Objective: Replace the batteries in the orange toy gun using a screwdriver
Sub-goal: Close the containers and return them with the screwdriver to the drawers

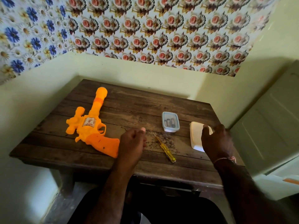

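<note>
- My left hand hovers loosely curled, holding nothing, just beside the grip of the orange toy gun.
- My right hand rests over the white box; whether it grips, I can't tell.
- The gun lies flat on the tabletop, far left. Looks like light, hollow, stiff plastic, so I'd take it by the fat grip.
- The screwdriver lies between my hands, thin and likely to roll.
- Batteries sit in the clear tub, too blurred to count. The gun's battery cover isn't discernible.
</note>
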Motion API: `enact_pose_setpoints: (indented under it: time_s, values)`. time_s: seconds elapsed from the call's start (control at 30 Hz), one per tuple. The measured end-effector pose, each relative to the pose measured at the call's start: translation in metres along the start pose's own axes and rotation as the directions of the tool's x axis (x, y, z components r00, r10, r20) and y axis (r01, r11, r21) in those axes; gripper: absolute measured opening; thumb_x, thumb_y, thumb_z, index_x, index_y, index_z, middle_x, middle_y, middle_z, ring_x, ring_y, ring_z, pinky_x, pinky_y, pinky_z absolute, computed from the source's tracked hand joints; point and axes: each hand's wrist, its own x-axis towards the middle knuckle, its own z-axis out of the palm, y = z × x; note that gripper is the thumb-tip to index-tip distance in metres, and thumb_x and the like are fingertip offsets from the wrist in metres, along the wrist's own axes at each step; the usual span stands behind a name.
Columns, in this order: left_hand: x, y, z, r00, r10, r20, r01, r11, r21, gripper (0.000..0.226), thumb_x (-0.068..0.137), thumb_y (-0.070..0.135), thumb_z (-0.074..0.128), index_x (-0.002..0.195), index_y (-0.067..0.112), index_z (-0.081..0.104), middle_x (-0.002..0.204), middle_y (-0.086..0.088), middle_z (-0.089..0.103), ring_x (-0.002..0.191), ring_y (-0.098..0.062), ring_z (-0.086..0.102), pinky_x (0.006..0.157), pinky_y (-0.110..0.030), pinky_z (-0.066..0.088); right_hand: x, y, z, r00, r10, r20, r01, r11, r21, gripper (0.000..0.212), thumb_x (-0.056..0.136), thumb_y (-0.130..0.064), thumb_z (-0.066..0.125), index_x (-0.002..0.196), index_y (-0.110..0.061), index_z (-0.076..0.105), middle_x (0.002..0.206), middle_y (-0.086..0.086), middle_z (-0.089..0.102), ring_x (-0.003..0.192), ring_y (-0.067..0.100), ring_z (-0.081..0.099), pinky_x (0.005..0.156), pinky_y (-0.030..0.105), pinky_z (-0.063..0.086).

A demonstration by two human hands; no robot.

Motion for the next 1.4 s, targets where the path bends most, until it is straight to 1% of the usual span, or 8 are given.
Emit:
enact_pose_setpoints:
  time_s: [0.2, 0.43, 0.6, 0.77, 0.97, 1.2, 1.3, 1.4]
  values:
    - [-0.013, 0.004, 0.022, 0.995, 0.037, 0.089, -0.069, 0.918, 0.39, 0.025, 0.087, 0.039, 0.066, 0.109, 0.026, 0.06, 0.092, 0.005, 0.065, 0.076, -0.008, 0.06, 0.064, -0.027, 0.046, -0.011, -0.006, -0.005, 0.998, -0.039, -0.05, 0.043, 0.996, 0.077, 0.037, 0.09, -0.043, 0.055, 0.112, -0.013, 0.059, 0.104, 0.012, 0.064, 0.084, 0.026, 0.056, 0.068, 0.029, 0.038]
    - [-0.012, 0.004, 0.065, 0.992, -0.051, 0.114, -0.065, 0.572, 0.818, 0.068, 0.084, 0.058, 0.061, 0.133, 0.019, 0.034, 0.123, -0.009, 0.06, 0.111, -0.03, 0.059, 0.085, -0.039, 0.048, 0.0, 0.01, -0.016, 0.999, -0.018, -0.04, 0.024, 0.988, 0.15, 0.033, 0.088, -0.038, 0.058, 0.107, -0.012, 0.061, 0.101, 0.011, 0.065, 0.084, 0.024, 0.055, 0.07, 0.029, 0.041]
    - [0.001, 0.004, 0.088, 0.992, -0.079, 0.1, -0.058, 0.414, 0.908, 0.068, 0.09, 0.039, 0.059, 0.144, 0.016, 0.026, 0.135, -0.011, 0.053, 0.119, -0.03, 0.056, 0.091, -0.039, 0.046, 0.008, 0.026, -0.018, 0.996, 0.02, 0.09, -0.034, 0.987, 0.157, 0.033, 0.088, -0.038, 0.057, 0.106, -0.012, 0.063, 0.098, 0.009, 0.064, 0.083, 0.026, 0.055, 0.071, 0.03, 0.043]
    - [0.028, 0.008, 0.078, 0.997, 0.065, 0.029, -0.058, 0.495, 0.867, 0.044, 0.091, 0.032, 0.056, 0.129, 0.015, 0.043, 0.118, -0.011, 0.064, 0.106, -0.033, 0.062, 0.078, -0.038, 0.047, 0.015, 0.045, -0.012, 0.969, 0.127, 0.21, -0.193, 0.925, 0.328, 0.03, 0.086, -0.04, 0.057, 0.079, -0.012, 0.066, 0.078, 0.006, 0.067, 0.077, 0.026, 0.063, 0.073, 0.035, 0.052]
    - [0.076, 0.019, 0.089, 0.978, -0.127, -0.163, 0.18, 0.91, 0.373, 0.03, 0.094, 0.02, 0.046, 0.107, 0.001, 0.065, 0.077, -0.011, 0.065, 0.054, -0.022, 0.059, 0.043, -0.025, 0.046, 0.023, 0.056, 0.011, 0.904, 0.189, 0.382, -0.347, 0.847, 0.402, 0.043, 0.084, -0.055, 0.059, 0.081, -0.013, 0.068, 0.088, 0.012, 0.07, 0.081, 0.031, 0.067, 0.081, 0.048, 0.056]
    - [0.094, 0.006, 0.124, 0.989, -0.151, 0.002, 0.136, 0.896, 0.423, 0.047, 0.084, 0.03, 0.073, 0.125, 0.009, 0.061, 0.122, -0.009, 0.063, 0.1, -0.023, 0.061, 0.076, -0.031, 0.048, 0.022, 0.063, 0.024, 0.849, 0.273, 0.453, -0.462, 0.8, 0.383, 0.035, 0.082, -0.049, 0.069, 0.082, -0.014, 0.067, 0.079, 0.006, 0.07, 0.069, 0.023, 0.07, 0.068, 0.042, 0.061]
    - [0.09, 0.007, 0.126, 0.973, -0.227, 0.046, 0.189, 0.891, 0.414, 0.049, 0.085, 0.032, 0.072, 0.126, 0.007, 0.06, 0.115, -0.011, 0.065, 0.095, -0.023, 0.063, 0.07, -0.028, 0.044, 0.021, 0.063, 0.024, 0.852, 0.275, 0.446, -0.465, 0.789, 0.401, 0.036, 0.082, -0.048, 0.069, 0.079, -0.012, 0.065, 0.075, 0.006, 0.069, 0.068, 0.026, 0.07, 0.071, 0.047, 0.06]
    - [0.074, 0.01, 0.121, 0.967, -0.246, 0.062, 0.198, 0.885, 0.421, 0.037, 0.09, 0.037, 0.064, 0.114, 0.009, 0.064, 0.079, -0.005, 0.061, 0.057, -0.015, 0.056, 0.048, -0.021, 0.038, 0.021, 0.064, 0.021, 0.838, 0.273, 0.473, -0.489, 0.76, 0.428, 0.034, 0.085, -0.047, 0.065, 0.082, -0.013, 0.064, 0.083, 0.007, 0.068, 0.073, 0.026, 0.07, 0.072, 0.047, 0.06]
